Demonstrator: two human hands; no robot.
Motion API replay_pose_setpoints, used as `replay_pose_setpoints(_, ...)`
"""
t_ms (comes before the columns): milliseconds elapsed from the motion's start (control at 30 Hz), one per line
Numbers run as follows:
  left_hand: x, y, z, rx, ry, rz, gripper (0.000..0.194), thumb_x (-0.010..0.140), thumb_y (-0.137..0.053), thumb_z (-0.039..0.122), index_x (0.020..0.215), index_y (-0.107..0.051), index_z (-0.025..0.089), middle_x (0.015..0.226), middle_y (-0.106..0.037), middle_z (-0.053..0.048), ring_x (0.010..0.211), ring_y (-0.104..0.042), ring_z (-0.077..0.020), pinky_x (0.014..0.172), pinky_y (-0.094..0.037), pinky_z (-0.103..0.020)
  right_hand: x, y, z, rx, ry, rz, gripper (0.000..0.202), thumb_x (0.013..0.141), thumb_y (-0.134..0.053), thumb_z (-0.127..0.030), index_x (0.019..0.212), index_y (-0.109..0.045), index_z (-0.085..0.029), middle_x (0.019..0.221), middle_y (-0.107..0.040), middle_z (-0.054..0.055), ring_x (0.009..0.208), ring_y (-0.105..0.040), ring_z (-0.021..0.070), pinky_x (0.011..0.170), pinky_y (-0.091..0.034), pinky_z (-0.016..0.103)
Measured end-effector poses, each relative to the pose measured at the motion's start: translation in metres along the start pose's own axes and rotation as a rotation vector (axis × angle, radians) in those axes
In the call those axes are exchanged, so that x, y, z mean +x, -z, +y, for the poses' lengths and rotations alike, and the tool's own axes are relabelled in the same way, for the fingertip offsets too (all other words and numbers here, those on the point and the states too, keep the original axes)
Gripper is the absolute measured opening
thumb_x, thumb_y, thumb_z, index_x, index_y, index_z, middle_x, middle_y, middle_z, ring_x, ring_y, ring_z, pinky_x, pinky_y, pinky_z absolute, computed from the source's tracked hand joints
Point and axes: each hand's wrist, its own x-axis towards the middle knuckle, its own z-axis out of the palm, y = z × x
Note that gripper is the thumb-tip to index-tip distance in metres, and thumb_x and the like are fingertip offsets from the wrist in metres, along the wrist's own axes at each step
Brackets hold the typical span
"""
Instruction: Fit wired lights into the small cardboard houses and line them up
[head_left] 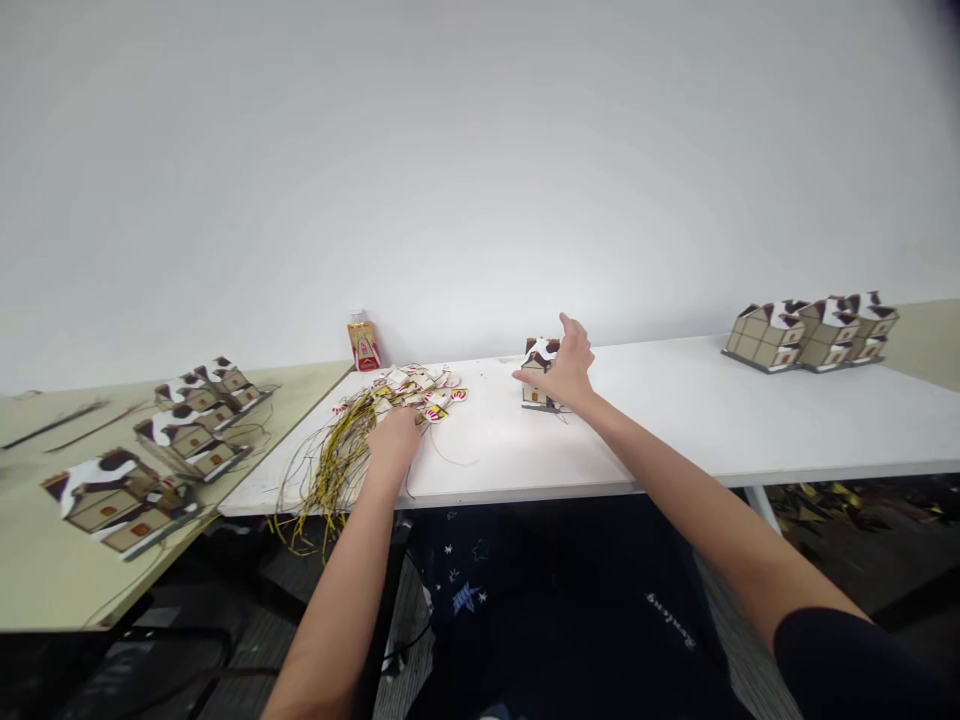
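Note:
My right hand (566, 370) is open, with thumb and fingers spread wide, in front of a small model house (536, 385) with a brown roof and white snow shapes. The hand hides part of the house; whether they touch cannot be made out. My left hand (395, 435) is down at the near edge of a pile of small flat ornaments (420, 385) in white, red and yellow. Its fingertips are hidden among them. Yellow and dark strings (341, 465) trail from the pile over the front edge of the white table (637, 440).
A gold and red bottle (364, 342) stands against the wall behind the pile. On the left, several similar houses (127, 500) with loose wires sit on a yellowish table (37, 560). Three more houses (829, 335) stand in a row at the far right.

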Motion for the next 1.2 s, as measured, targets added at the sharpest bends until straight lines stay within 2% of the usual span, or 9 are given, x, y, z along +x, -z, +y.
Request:
replay_pose_setpoints(100,0.0,-0.001,-0.001,-0.009,-0.02,0.038,0.026,0.085,-0.042,0.027,0.091,-0.067,0.023,0.101,-0.067,-0.011,0.095,-0.064,-0.0289,0.079,-0.051,-0.04,-0.007,0.008,-0.032,0.015,0.254,0.069,0.092,0.071,-0.063,-0.063,0.144,-0.025,-0.021,0.143,-0.031,0.017,0.131,-0.028,0.0349,0.103,-0.025,0.051)
replay_pose_setpoints(167,0.001,0.001,-0.003,-0.021,-0.03,0.051,0.027,0.085,-0.042,0.028,0.089,-0.068,0.023,0.099,-0.067,-0.01,0.094,-0.065,-0.0288,0.078,-0.051,-0.04,-0.01,0.007,-0.051,0.001,0.432,-0.094,0.068,0.079,-0.058,-0.057,0.134,-0.042,-0.02,0.136,-0.043,0.016,0.125,-0.036,0.0333,0.1,-0.026,0.048)
replay_pose_setpoints(267,0.001,0.005,-0.006,-0.032,-0.054,0.054,0.027,0.085,-0.043,0.03,0.088,-0.07,0.024,0.099,-0.068,-0.01,0.094,-0.064,-0.0284,0.078,-0.051,-0.039,-0.014,-0.01,-0.075,-0.052,0.644,-0.486,0.042,0.086,-0.054,-0.044,0.121,-0.056,-0.02,0.123,-0.057,0.013,0.112,-0.047,0.0296,0.094,-0.029,0.045)
replay_pose_setpoints(367,0.003,0.008,-0.01,-0.05,-0.093,0.067,0.027,0.084,-0.046,0.031,0.093,-0.071,0.027,0.103,-0.068,-0.008,0.097,-0.064,-0.0267,0.082,-0.05,-0.037,-0.016,-0.037,-0.094,-0.122,0.68,-0.717,0.044,0.085,-0.058,-0.035,0.126,-0.054,-0.019,0.127,-0.057,0.013,0.112,-0.047,0.0295,0.092,-0.03,0.045)
replay_pose_setpoints(500,0.006,0.007,-0.016,-0.076,-0.155,0.075,0.027,0.083,-0.047,0.029,0.096,-0.071,0.027,0.102,-0.069,-0.007,0.099,-0.063,-0.0263,0.084,-0.05,-0.036,-0.018,-0.073,-0.113,-0.175,0.595,-0.821,0.058,0.084,-0.059,-0.034,0.138,-0.043,-0.021,0.139,-0.048,0.013,0.121,-0.042,0.0325,0.093,-0.03,0.047)
replay_pose_setpoints(700,0.007,0.004,-0.023,-0.098,-0.211,0.099,0.026,0.082,-0.048,0.027,0.093,-0.071,0.025,0.099,-0.069,-0.008,0.095,-0.063,-0.0257,0.081,-0.05,-0.035,-0.019,-0.092,-0.119,-0.194,0.617,-0.845,0.029,0.086,-0.054,-0.03,0.114,-0.059,-0.022,0.119,-0.062,0.011,0.112,-0.051,0.0303,0.091,-0.029,0.048)
replay_pose_setpoints(867,0.006,0.007,-0.025,-0.115,-0.247,0.107,0.023,0.083,-0.05,0.03,0.089,-0.071,0.023,0.095,-0.069,-0.007,0.092,-0.062,-0.0242,0.078,-0.048,-0.032,-0.016,-0.093,-0.119,-0.203,0.629,-0.782,0.025,0.088,-0.053,-0.033,0.108,-0.059,-0.019,0.111,-0.065,0.011,0.106,-0.054,0.0284,0.09,-0.028,0.046)
replay_pose_setpoints(1000,0.004,0.015,-0.028,-0.133,-0.238,0.139,0.027,0.086,-0.049,0.035,0.09,-0.071,0.021,0.093,-0.069,-0.009,0.09,-0.062,-0.0233,0.078,-0.047,-0.031,-0.007,-0.081,-0.123,-0.222,0.689,-0.634,0.026,0.092,-0.048,-0.031,0.114,-0.056,-0.018,0.115,-0.063,0.012,0.107,-0.052,0.028,0.09,-0.025,0.045)
replay_pose_setpoints(1200,0.002,0.033,-0.042,-0.124,-0.213,0.225,0.028,0.085,-0.045,0.027,0.08,-0.07,0.017,0.086,-0.069,-0.011,0.084,-0.061,-0.0222,0.078,-0.044,-0.031,0.01,-0.041,-0.123,-0.306,0.716,-0.429,0.028,0.094,-0.043,-0.031,0.117,-0.056,-0.02,0.116,-0.063,0.014,0.104,-0.051,0.0275,0.09,-0.023,0.046)
